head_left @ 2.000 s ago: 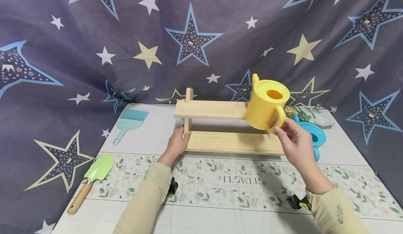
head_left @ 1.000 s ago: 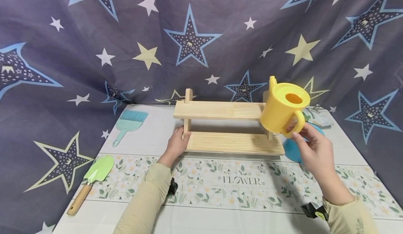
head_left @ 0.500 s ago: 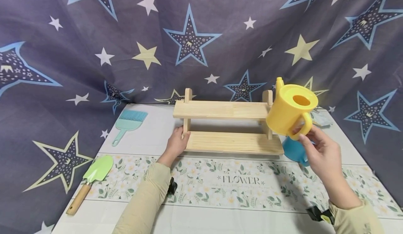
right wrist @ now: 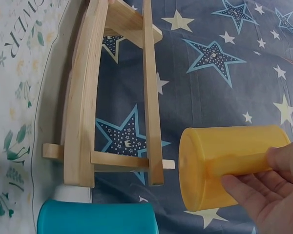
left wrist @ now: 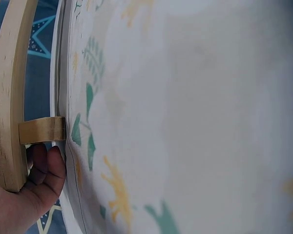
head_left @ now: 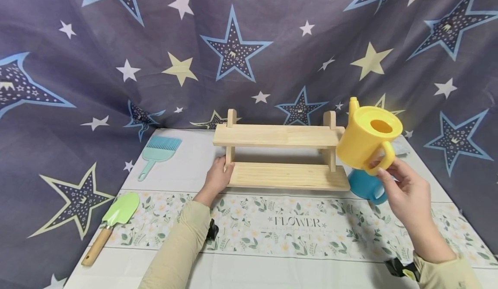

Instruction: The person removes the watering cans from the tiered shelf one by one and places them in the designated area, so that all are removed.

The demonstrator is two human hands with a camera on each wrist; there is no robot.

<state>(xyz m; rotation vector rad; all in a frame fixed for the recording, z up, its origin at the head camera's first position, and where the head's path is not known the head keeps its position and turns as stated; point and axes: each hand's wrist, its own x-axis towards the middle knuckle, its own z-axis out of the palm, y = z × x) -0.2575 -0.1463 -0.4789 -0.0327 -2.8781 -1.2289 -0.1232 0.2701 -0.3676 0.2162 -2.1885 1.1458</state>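
A two-tier wooden shelf rack [head_left: 288,176] stands at the middle of the table. My left hand [head_left: 216,177] grips the left end of its lower board, and in the left wrist view the fingers [left wrist: 51,178] curl under that board. With my right hand [head_left: 408,189] I hold a yellow watering can [head_left: 359,140] by its handle, thumb and fingers pinching the lower part. The can is upright and raised, spout toward the back, beside the rack's right end. Behind and below it a blue watering can [head_left: 363,185] is partly hidden; its side also shows in the right wrist view.
A light blue dustpan with a brush [head_left: 160,150] lies at the back left. Nearer the left edge is a green trowel [head_left: 122,209] with a wooden handle. A packet [head_left: 400,147] shows behind the yellow can. A starry curtain [head_left: 264,42] hangs behind the table.
The yellow watering can has moved right and slightly down in my right hand, from before the rack's upper board to beside its right end. It now overlaps the blue can. My left hand stays put.
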